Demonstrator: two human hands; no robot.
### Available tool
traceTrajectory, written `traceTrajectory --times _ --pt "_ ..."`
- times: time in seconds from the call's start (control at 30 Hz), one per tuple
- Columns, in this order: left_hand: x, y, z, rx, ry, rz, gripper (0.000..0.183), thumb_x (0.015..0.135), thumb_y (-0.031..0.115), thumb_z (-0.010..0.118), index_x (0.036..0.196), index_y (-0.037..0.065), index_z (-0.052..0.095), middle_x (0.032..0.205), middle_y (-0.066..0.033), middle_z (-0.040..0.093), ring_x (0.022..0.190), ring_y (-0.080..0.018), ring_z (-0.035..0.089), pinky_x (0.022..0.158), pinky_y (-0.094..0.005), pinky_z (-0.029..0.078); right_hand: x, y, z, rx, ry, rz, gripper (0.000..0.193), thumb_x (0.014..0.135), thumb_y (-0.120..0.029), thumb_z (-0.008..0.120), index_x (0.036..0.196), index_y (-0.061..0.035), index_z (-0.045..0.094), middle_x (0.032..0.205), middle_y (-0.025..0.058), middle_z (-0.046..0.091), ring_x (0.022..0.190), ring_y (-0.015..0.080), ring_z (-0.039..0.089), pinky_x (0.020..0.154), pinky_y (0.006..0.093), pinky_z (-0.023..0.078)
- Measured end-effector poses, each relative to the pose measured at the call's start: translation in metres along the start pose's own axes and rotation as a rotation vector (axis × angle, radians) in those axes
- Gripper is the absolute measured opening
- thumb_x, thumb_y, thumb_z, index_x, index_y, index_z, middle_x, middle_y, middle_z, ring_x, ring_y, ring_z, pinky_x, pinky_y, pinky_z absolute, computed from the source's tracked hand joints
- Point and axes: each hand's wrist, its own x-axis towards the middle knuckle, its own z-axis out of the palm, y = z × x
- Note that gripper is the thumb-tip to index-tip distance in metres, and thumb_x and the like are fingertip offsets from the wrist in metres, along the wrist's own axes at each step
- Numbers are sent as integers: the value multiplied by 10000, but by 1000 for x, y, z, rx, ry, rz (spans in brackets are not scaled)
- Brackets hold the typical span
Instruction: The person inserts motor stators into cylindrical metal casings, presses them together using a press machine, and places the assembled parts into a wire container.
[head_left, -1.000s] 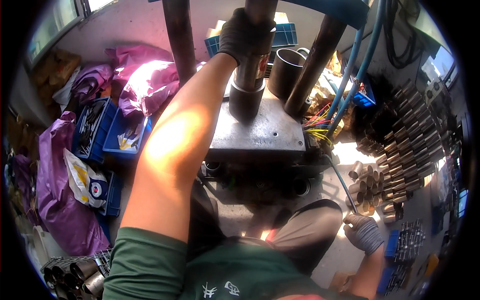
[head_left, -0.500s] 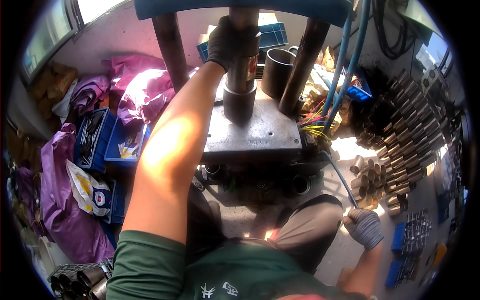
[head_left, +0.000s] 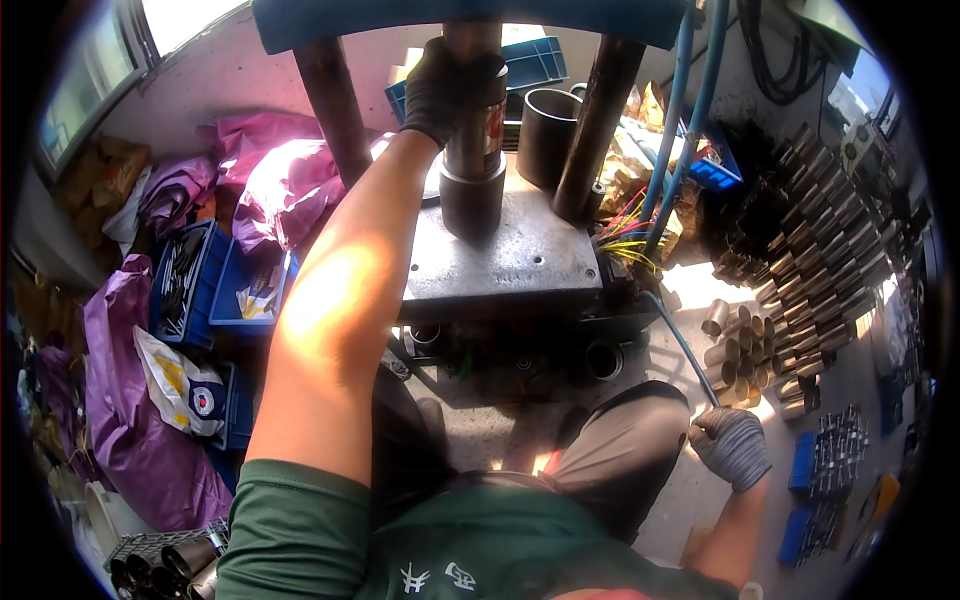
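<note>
My left hand, in a dark glove, is wrapped around the upper part of a shiny metal cylinder. The cylinder stands upright in a wider dark metal sleeve, which rests on the press's steel plate. Above it, the press ram comes down in line with the cylinder; whether the two touch is hidden behind my glove. Low on the right, my right hand, in a grey glove, is closed around the end of a long lever rod that slants up to the press's side.
Dark press columns flank the plate, and a wide dark tube stands behind it. Blue hoses hang at the right. Stacked metal tubes fill the right side. Blue bins and purple sacks lie left.
The whole view has shifted slightly, with the press a little further left. Both hands keep their grips, and the cylinder stays in the sleeve.
</note>
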Motion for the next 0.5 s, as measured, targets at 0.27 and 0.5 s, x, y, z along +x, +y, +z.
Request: traceTrajectory --times 0.27,0.5 --pt "-2 -9 2 24 -13 -2 698 787 532 874 1168 27 579 1044 -188 731 992 -340 731 898 -418 584 -1 7 6 43 80 -59 142 846 -167 670 899 -64 753 825 185 712 782 378 708 752 444 574" --pt "-8 -10 6 120 -16 -2 671 837 537 818 1189 12 592 1046 -203 731 1002 -362 731 902 -429 581 -1 8 5 31 103 -48 95 825 -140 681 845 -60 727 783 193 688 746 380 701 725 449 568"
